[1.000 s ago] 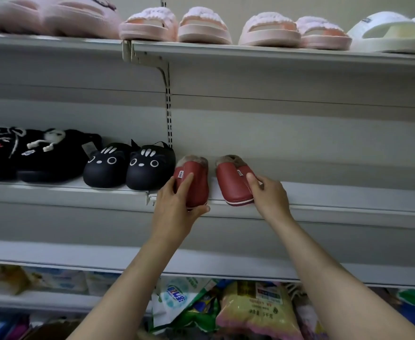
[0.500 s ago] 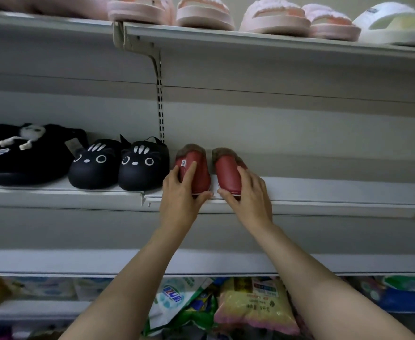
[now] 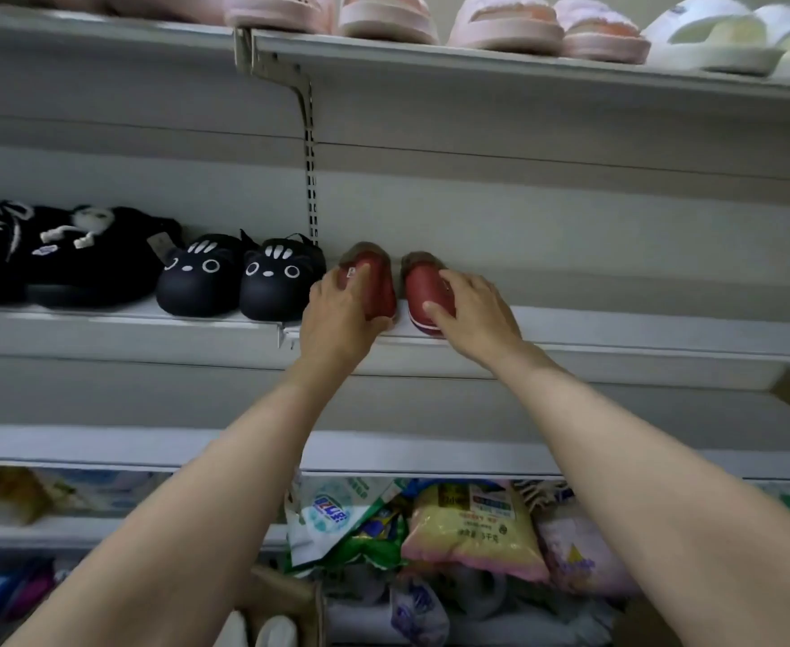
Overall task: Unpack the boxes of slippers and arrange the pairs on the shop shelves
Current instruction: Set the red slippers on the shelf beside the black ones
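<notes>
Shelf under hand-held red slippers

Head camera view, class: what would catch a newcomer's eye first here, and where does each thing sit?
Two bare arms reach up to the middle shelf, where the left hand and right hand each rest on one of a pair of red slippers. Just left of them stand black cat-face slippers. Pink fluffy slippers line the top shelf.
</notes>
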A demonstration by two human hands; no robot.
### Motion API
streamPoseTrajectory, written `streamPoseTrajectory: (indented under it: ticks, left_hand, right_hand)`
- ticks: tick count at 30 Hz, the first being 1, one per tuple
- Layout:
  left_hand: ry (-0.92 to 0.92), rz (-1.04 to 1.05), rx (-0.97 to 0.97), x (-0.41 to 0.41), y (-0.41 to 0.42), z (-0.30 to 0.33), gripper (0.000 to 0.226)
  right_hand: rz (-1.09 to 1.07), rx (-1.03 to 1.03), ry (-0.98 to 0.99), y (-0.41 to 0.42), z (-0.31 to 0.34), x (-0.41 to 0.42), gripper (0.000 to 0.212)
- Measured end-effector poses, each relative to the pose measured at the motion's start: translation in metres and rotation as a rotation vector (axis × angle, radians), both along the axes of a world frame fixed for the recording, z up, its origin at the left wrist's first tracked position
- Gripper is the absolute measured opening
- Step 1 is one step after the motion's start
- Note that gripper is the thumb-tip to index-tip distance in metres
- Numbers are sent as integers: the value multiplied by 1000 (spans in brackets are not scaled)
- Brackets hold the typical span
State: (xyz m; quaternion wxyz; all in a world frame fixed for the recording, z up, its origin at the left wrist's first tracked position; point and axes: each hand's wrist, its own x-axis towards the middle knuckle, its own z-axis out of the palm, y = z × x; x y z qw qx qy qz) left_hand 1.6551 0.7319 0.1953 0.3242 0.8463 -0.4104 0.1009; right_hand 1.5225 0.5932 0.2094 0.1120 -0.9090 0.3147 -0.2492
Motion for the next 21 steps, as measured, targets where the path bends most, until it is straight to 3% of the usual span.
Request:
streamPoseTrajectory:
  ticks: [10,21]
  left_hand:
    - [-99,138,-81,-72,107,61,65]
    - [-132,246,-110,-108,223,61,61]
  right_hand:
    - [198,-108,-57,78,71,-59,57]
    - [343,-162,-20,187,65,-75,59]
